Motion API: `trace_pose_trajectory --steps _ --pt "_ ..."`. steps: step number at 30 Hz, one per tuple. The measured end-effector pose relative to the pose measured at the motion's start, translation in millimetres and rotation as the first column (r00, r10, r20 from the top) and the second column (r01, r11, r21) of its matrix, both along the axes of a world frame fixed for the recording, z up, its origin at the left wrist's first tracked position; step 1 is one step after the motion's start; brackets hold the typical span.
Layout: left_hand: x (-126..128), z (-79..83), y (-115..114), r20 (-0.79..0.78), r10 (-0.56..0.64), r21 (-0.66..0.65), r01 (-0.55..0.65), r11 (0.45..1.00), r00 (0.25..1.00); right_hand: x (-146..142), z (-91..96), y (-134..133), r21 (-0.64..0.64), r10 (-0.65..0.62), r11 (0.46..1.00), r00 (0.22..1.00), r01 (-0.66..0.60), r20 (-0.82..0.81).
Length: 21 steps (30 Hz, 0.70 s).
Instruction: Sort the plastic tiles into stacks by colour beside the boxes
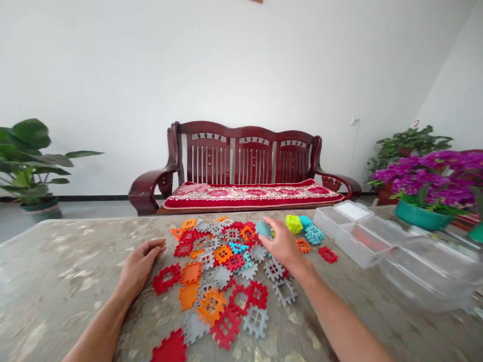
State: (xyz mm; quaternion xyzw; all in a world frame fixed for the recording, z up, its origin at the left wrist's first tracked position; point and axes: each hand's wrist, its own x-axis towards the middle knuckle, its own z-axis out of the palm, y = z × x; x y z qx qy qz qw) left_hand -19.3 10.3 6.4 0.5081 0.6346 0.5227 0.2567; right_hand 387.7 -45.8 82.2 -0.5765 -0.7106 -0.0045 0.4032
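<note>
A pale blue building tile (263,229) is gripped between the thumb and fingers of my right hand (279,240), at the far right side of a spread pile. The pile is made of flat interlocking plastic tiles with toothed edges: red (226,324), orange (211,305), grey (255,321) and a few blue (238,247). Some tiles have window cut-outs. My left hand (142,256) rests on the table at the pile's left edge, fingers curled together, holding nothing visible. Just beyond my right hand sit a yellow-green tile group (293,224) and stacked blue tiles (314,235).
Clear plastic boxes (362,245) stand on the table (79,281) at the right, one with red pieces inside. Behind them is a teal pot of purple flowers (426,213). A wooden bench (249,151) stands beyond the table, and a potted plant (37,206) at the left.
</note>
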Motion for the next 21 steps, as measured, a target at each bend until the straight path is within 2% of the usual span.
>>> trace_pose_trajectory --steps 2,5,8,11,16,21 --pt "-1 -0.8 1 0.023 -0.029 -0.034 0.03 0.999 0.999 44 -0.9 0 0.039 -0.19 0.981 0.981 0.192 -0.037" --pt "-3 -2.5 2 -0.023 -0.033 -0.048 0.031 0.998 0.999 103 -7.9 -1 -0.001 -0.419 0.908 0.908 0.419 0.003" --pt "-4 -3.0 3 -0.089 -0.025 -0.051 0.021 0.998 0.996 138 -15.9 -3 -0.038 -0.534 0.841 0.839 0.54 0.105" --pt "-3 -1.4 2 -0.108 -0.026 -0.061 0.019 0.998 0.994 150 -20.9 -2 -0.053 -0.559 0.813 0.803 0.579 0.207" --pt "-1 1.9 0 -0.087 -0.019 -0.065 0.013 0.998 0.996 154 -23.4 1 -0.099 -0.583 0.754 0.731 0.649 0.354" --pt "-1 1.7 0 -0.085 -0.028 -0.078 0.021 0.997 0.996 156 -25.8 -2 -0.175 -0.58 0.702 0.697 0.69 0.422"
